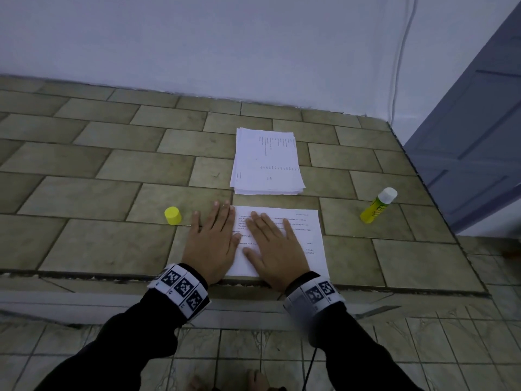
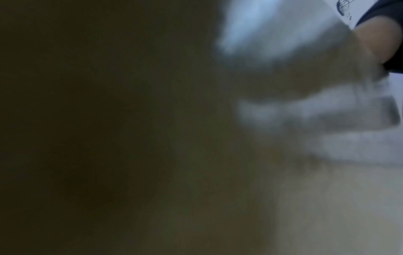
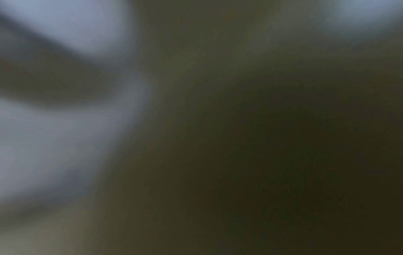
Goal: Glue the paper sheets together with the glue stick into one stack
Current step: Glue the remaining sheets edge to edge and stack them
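Observation:
A printed white sheet (image 1: 307, 235) lies flat near the front edge of the tiled ledge (image 1: 98, 170). My left hand (image 1: 212, 238) lies flat with straight fingers, half on the tile and half on the sheet's left edge. My right hand (image 1: 270, 244) presses flat on the sheet's left half. A stack of printed sheets (image 1: 267, 162) sits just behind. The yellow glue stick (image 1: 376, 206) lies uncapped on the tiles to the right, white end up. Its yellow cap (image 1: 172, 215) stands left of my left hand. Both wrist views are dark and blurred.
A white wall (image 1: 253, 46) backs the ledge and a white cable (image 1: 400, 57) runs down it at the right. A blue-grey door (image 1: 479, 142) stands at the far right. Below the ledge's front edge is tiled floor (image 1: 253, 348).

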`<state>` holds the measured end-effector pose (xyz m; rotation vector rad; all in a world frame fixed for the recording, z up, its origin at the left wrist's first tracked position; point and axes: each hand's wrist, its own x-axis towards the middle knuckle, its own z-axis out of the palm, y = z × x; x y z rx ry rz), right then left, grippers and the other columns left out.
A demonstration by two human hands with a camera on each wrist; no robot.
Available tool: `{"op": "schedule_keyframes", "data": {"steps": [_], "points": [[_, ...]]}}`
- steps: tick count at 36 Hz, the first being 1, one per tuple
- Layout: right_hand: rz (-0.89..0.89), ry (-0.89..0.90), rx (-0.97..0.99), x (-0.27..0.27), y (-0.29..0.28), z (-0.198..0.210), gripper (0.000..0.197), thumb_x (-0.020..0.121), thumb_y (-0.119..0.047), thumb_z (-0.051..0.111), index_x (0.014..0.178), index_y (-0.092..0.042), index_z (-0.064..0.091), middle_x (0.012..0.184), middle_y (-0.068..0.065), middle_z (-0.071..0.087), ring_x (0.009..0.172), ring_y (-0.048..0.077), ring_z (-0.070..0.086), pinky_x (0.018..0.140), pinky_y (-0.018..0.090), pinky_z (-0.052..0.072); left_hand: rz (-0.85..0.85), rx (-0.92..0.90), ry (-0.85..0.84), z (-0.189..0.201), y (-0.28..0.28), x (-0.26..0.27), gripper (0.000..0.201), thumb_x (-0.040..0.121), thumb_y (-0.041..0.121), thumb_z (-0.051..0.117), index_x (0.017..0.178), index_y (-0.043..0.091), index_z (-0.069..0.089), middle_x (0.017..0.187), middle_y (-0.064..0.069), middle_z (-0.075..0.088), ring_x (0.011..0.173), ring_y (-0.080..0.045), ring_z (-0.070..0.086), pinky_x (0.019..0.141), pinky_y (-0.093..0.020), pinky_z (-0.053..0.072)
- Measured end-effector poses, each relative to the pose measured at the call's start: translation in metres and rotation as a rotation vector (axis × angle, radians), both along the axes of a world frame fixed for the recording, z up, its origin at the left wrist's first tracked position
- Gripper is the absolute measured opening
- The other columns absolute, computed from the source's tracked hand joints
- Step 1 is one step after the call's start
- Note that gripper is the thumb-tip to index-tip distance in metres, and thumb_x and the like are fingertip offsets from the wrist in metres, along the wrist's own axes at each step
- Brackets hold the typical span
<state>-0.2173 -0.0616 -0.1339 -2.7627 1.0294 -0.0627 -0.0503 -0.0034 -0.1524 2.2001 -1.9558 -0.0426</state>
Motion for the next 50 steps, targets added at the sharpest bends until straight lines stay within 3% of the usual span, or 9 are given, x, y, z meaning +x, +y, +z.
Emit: {"op": "schedule_keyframes", "data": {"steps": [4, 13, 16, 19, 22, 26, 29, 38, 50], "points": [[-0.117, 0.057, -0.008, -0.019, -0.015, 0.0, 0.091, 0.079, -0.071, -0.018, 0.154, -0.025, 0.005, 0.162, -0.006, 0.002, 0.149, 0.011, -0.001, 0.119, 0.046, -0.006, 0.012, 0.011, 0.005, 0.003, 0.0, -0.001, 0.063, 0.097, 0.04, 0.023, 0.142, 0.001, 0.045, 0.149, -0.013, 0.044, 0.138, -0.031, 0.041, 0.106, -0.063, 0.032], [-0.411, 0.118, 0.045, -0.054, -0.036, 0.007, 0.09, 0.076, -0.066, -0.014, 0.154, -0.025, -0.002, 0.162, -0.009, -0.006, 0.148, 0.008, -0.005, 0.116, 0.056, -0.005, 0.023, 0.055, 0.026, 0.005, 0.001, -0.002, 0.069, 0.097, 0.043, 0.012, 0.149, 0.004, 0.034, 0.157, -0.01, 0.031, 0.146, -0.029, 0.027, 0.113, -0.06, 0.021], [-0.437, 0.032, 0.171, -0.057, -0.042, 0.014, 0.072, 0.095, -0.06, 0.004, 0.155, -0.02, 0.001, 0.162, -0.006, -0.002, 0.148, 0.007, -0.004, 0.116, 0.053, -0.009, 0.022, 0.061, 0.028, 0.006, 0.002, -0.002, 0.07, 0.097, 0.045, 0.01, 0.15, 0.004, 0.032, 0.158, -0.011, 0.029, 0.146, -0.028, 0.026, 0.114, -0.06, 0.02], [-0.494, -0.166, 0.288, -0.067, -0.049, 0.026, 0.064, 0.102, -0.048, 0.021, 0.154, -0.013, 0.01, 0.161, 0.004, 0.013, 0.149, 0.017, 0.008, 0.119, 0.049, 0.004, 0.013, 0.075, 0.015, 0.007, 0.001, -0.002, 0.067, 0.099, 0.044, 0.015, 0.146, 0.002, 0.039, 0.153, -0.013, 0.038, 0.142, -0.031, 0.035, 0.109, -0.062, 0.028], [-0.444, -0.216, 0.31, -0.076, -0.054, 0.041, 0.062, 0.101, -0.042, 0.033, 0.151, -0.008, 0.021, 0.155, 0.01, 0.03, 0.142, 0.027, 0.028, 0.115, 0.044, 0.025, 0.005, 0.083, 0.012, 0.007, 0.001, -0.002, 0.067, 0.1, 0.044, 0.014, 0.145, 0.002, 0.04, 0.152, -0.014, 0.039, 0.141, -0.032, 0.037, 0.108, -0.063, 0.03], [-0.336, -0.062, 0.293, -0.073, -0.058, 0.061, 0.053, 0.101, -0.021, 0.044, 0.149, -0.006, 0.026, 0.144, 0.013, 0.044, 0.132, 0.025, 0.041, 0.103, 0.028, 0.032, 0.009, 0.104, 0.038, 0.007, 0.002, -0.002, 0.084, 0.096, 0.055, -0.011, 0.152, 0.006, 0.025, 0.16, -0.01, 0.024, 0.148, -0.027, 0.02, 0.115, -0.06, 0.015], [-0.274, 0.077, 0.242, -0.061, -0.067, 0.063, 0.054, 0.1, -0.017, 0.045, 0.148, -0.007, 0.024, 0.152, 0.012, 0.034, 0.138, 0.024, 0.034, 0.111, 0.032, 0.027, 0.011, 0.124, 0.031, 0.007, 0.001, -0.002, 0.095, 0.086, 0.062, -0.026, 0.155, 0.009, 0.014, 0.163, -0.007, 0.011, 0.151, -0.023, 0.006, 0.118, -0.057, 0.005], [-0.204, 0.342, 0.025, -0.043, -0.089, 0.061, 0.028, 0.097, -0.014, 0.044, 0.124, -0.008, 0.048, 0.127, 0.012, 0.048, 0.116, 0.027, 0.049, 0.096, 0.036, 0.04, 0.022, 0.167, 0.03, 0.012, 0.001, -0.003, 0.104, 0.078, 0.068, -0.032, 0.156, 0.012, 0.008, 0.164, -0.003, 0.003, 0.151, -0.021, 0.0, 0.119, -0.055, 0.002], [-0.217, 0.145, 0.239, -0.06, -0.097, 0.095, 0.012, 0.095, -0.008, 0.051, 0.103, -0.008, 0.059, 0.101, 0.005, 0.058, 0.089, 0.016, 0.051, 0.064, 0.018, 0.037, 0.036, 0.132, 0.097, 0.012, 0.002, -0.003, 0.101, 0.077, 0.072, -0.029, 0.155, 0.012, -0.006, 0.164, -0.001, -0.006, 0.15, -0.015, -0.009, 0.12, -0.051, -0.004]]}}
